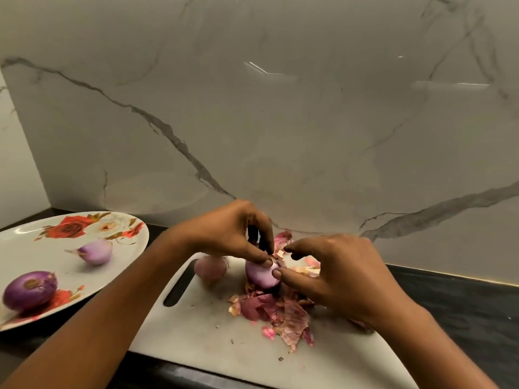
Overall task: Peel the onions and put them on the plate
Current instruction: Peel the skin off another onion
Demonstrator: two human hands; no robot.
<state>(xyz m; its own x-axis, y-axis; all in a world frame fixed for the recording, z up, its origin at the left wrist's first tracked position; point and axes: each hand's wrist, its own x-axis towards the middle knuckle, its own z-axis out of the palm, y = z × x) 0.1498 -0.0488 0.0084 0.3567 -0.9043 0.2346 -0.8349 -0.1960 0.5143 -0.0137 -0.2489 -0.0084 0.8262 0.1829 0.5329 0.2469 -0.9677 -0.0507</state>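
Though amid peels (280,313), onion (259,277) (plate (33,248) leftward).

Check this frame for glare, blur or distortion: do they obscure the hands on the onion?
Head view: dim, warm light; glare streaks on the marble backsplash; wide-angle bend at the edges; left hand and right hand slightly soft around the onion, yet readable; plate clear.
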